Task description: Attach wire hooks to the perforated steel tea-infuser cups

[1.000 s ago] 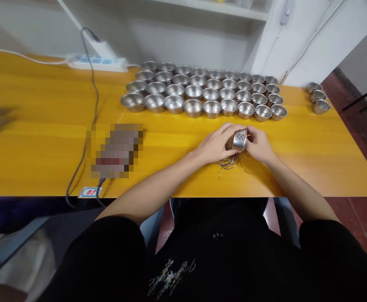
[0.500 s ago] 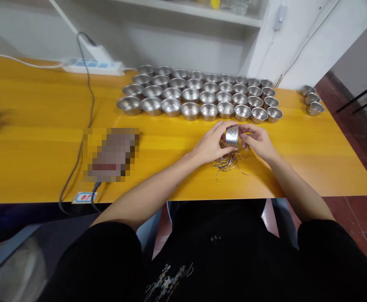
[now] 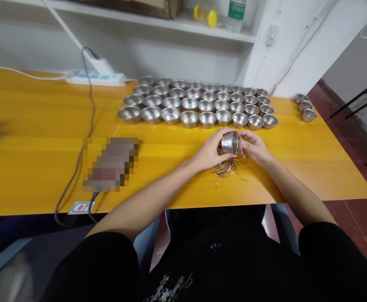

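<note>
1. Lying on the tabletop [image 3: 309, 176], tangled wires [image 3: 224, 168] sit below both hands.
2. Left grip [image 3: 210, 152] holds a tilted perforated cup [image 3: 228, 143]; right grip [image 3: 256, 147] pinches a thin wire [image 3: 241, 144] beside its rim.
3. Rows of cups [image 3: 189, 120] stand between hands and shelf [image 3: 139, 19].

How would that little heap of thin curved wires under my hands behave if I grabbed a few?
The wires look thin, so each is probably light for its length. They hold open curves, which suggests they're springy rather than limp. Several cross one another, so pulling a few may well drag others along the table.
</note>
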A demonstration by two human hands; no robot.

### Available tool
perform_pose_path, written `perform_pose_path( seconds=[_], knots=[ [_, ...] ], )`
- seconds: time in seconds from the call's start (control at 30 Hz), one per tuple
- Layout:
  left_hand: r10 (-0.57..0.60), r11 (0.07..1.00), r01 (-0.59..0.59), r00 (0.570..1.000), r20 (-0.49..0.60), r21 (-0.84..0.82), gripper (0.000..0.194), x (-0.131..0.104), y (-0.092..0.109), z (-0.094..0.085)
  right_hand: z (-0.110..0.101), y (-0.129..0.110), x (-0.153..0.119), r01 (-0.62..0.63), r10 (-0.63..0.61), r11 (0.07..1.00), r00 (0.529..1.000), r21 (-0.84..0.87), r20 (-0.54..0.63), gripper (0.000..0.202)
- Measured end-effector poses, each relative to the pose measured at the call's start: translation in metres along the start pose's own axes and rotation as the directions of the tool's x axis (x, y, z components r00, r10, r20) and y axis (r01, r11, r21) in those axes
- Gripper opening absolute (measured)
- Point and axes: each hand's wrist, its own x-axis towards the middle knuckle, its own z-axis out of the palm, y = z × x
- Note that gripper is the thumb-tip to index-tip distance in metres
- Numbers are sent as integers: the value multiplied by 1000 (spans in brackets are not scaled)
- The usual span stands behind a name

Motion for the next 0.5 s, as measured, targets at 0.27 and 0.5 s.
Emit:
perform_pose_path(
  seconds=[0.27, 0.5],
  knots=[
    [0, 1000, 1, 1000, 5, -31, 81, -1, -4, 0, -1, 4, 0, 8, -12, 998, 997, 61, 70, 62],
    [2, 1000, -2, 1000, 11, -27, 79, -2, -5, 1, -4, 10, 2, 24, -25, 999, 998, 29, 65, 61]
  ],
)
